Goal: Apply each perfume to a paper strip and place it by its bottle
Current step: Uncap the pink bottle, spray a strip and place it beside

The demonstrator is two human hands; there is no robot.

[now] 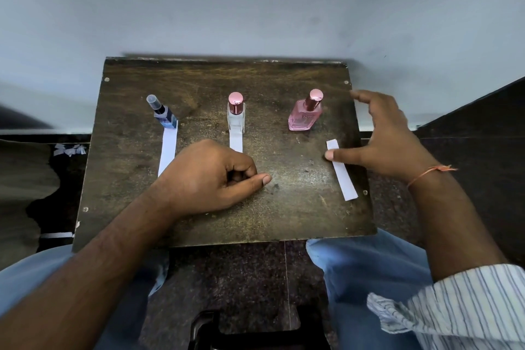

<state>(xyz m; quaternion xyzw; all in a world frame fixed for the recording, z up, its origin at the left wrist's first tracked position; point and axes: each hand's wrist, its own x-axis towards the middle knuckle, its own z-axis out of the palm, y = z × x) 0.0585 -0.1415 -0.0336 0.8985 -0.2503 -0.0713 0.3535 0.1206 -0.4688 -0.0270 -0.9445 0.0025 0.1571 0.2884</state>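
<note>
A dark, worn wooden board (pixel 199 88) fills the middle of the frame, pushed up against a pale wall (pixel 255 3), and three perfume bottles stand upright in a row across its upper half: a blue bottle (pixel 164 115) with a clear cap at the left, a clear bottle (pixel 236 118) with a pink cap in the centre, and a pink bottle (pixel 305 116) at the right. A paper strip (pixel 167 150) lies touching the blue bottle's base and runs down until the left hand (pixel 210 179) covers its lower end; a second strip (pixel 236 142) lies against the clear bottle, also partly hidden by that hand, which rests on the board loosely curled, holding nothing I can see. The third strip (pixel 341 170) lies slanted near the board's right edge, below and right of the pink bottle and apart from it; the right hand (pixel 392 145) is spread wide above it, thumb tip touching the strip's upper part. Bare board stays open between the hands and along the lower edge. Torn paper scraps (pixel 69 149) lie on the floor off the board at the left
</note>
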